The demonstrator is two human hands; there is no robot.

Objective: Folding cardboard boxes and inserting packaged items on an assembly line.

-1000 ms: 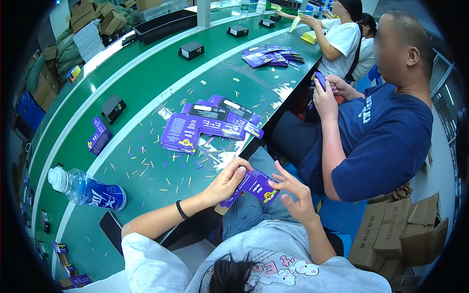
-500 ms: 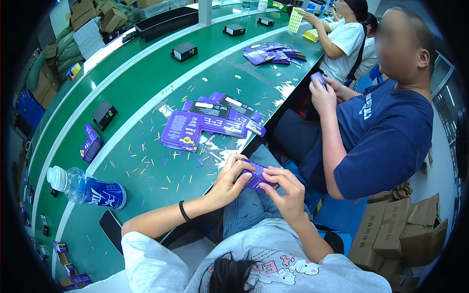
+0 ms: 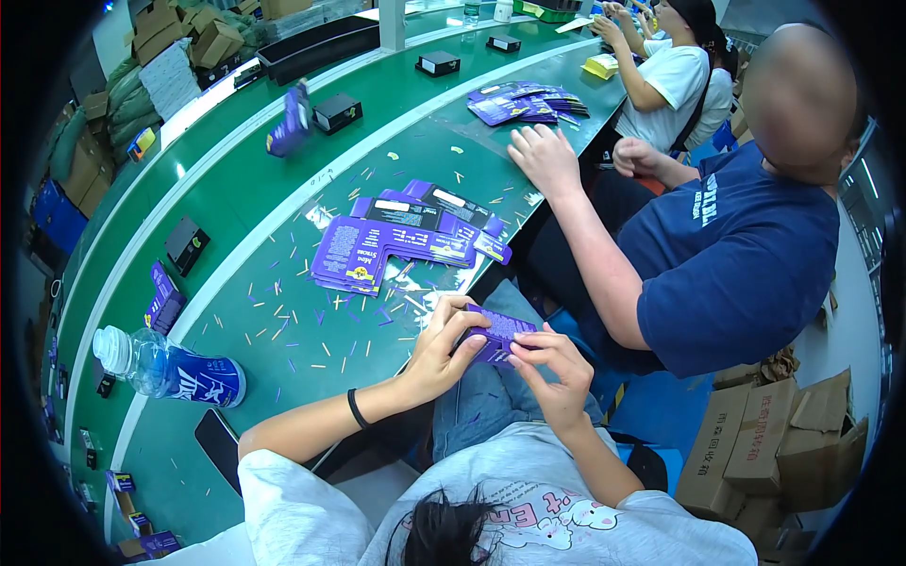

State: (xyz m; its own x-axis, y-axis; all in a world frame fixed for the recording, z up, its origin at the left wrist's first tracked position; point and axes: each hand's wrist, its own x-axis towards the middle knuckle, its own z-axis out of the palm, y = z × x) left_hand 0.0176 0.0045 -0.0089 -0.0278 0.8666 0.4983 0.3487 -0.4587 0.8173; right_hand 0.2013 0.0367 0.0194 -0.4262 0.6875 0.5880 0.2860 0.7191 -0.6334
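Note:
A small purple carton (image 3: 500, 332) is held between my two hands above my lap, just off the table's near edge. My left hand (image 3: 442, 347) grips its left end, with the thumb in front and the fingers over the top. On the right end, the thumb and fingertips of my right hand (image 3: 557, 374) pinch its edge. Beyond my hands, a pile of flat purple cartons (image 3: 347, 250) with black and yellow parts lies on the green table (image 3: 274, 377). Thin purple and tan scraps are scattered around the pile.
A blue-labelled bottle (image 3: 193, 373) and a phone (image 3: 217, 443) lie at left. Black boxes (image 3: 338, 112) and a standing purple carton (image 3: 163, 300) sit on the green belt. A co-worker's hand (image 3: 547, 162) reaches over the table near another carton pile (image 3: 528, 102). Cardboard boxes (image 3: 755, 434) stand right.
The co-worker's purple carton has left their hands, and a blurred one now shows over the belt. Items on the belt have shifted leftward. My hands keep their hold, the carton turned slightly.

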